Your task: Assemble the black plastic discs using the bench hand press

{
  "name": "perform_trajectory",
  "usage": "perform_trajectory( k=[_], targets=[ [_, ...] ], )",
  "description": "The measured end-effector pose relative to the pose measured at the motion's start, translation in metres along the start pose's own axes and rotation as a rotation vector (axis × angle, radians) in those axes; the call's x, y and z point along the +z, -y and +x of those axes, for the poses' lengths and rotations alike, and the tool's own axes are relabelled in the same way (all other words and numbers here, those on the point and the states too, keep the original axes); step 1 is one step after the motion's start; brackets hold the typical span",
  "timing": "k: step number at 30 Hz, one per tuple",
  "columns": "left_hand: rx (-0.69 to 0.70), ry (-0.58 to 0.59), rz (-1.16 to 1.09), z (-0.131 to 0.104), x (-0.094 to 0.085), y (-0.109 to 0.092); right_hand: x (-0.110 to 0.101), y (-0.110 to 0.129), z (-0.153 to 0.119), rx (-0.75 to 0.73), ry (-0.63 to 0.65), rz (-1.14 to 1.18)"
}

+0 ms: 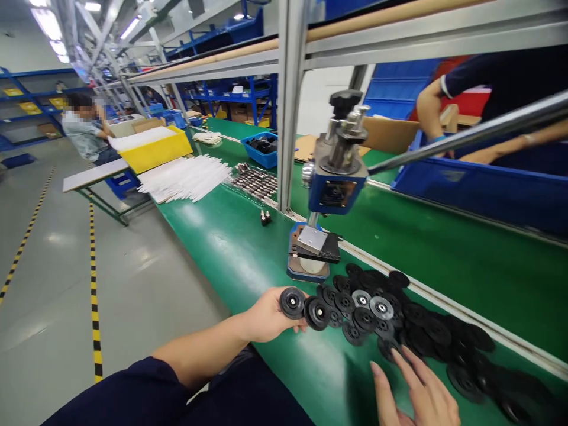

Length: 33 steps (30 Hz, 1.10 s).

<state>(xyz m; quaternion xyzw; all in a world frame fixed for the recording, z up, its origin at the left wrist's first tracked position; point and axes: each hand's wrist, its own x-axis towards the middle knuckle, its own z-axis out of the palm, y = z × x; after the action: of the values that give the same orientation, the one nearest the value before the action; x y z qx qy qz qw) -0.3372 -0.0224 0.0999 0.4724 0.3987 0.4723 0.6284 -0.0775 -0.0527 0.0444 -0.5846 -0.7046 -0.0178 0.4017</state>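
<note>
My left hand (268, 313) is closed around two round black discs with hubs; one disc (292, 302) sits higher, and the second disc (316, 313) overlaps its right side. Part of that hand's fingers is hidden behind them. My right hand (415, 390) is spread over the table with fingers apart, fingertips close to the near edge of a pile of black discs (412, 325). Two discs in the pile look greyer, such as the grey disc (381, 307). Just beyond my left hand stands a blue hand press (337, 189) with a metal plate at its base.
Two small dark fittings (265, 218) stand on the green table (213, 231), near rows of similar parts (255, 180). White strips (190, 177) and a yellow bin (157, 148) lie farther left. Across, a person's arms reach into a blue bin (479, 183). A metal post (290, 106) rises midway.
</note>
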Motion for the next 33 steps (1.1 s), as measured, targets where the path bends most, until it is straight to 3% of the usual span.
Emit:
perform_trajectory(
  k=[3,8,15,23,25,29,33],
  targets=[
    [-0.05,0.072,0.054,-0.008,0.01,0.007,-0.025,0.032,0.019,-0.167,0.042,0.297],
    [-0.094,0.208,0.174,-0.014,0.024,0.004,-0.044,0.056,0.042,-0.279,0.299,0.466],
    [-0.032,0.326,0.37,-0.016,0.026,0.003,-0.043,0.049,0.042,-0.241,0.576,0.424],
    [0.01,0.346,0.441,-0.014,0.033,0.005,-0.043,0.037,0.035,-0.206,0.676,0.4],
    [-0.054,0.355,0.418,-0.013,0.034,0.006,-0.042,0.034,0.033,-0.183,0.706,0.39],
    [-0.318,0.434,0.3,-0.014,0.033,0.015,-0.041,0.026,0.03,-0.131,0.811,0.397],
    [-0.5,0.418,0.004,-0.011,0.032,0.03,-0.037,0.013,0.023,-0.057,0.814,0.456]
  ],
)
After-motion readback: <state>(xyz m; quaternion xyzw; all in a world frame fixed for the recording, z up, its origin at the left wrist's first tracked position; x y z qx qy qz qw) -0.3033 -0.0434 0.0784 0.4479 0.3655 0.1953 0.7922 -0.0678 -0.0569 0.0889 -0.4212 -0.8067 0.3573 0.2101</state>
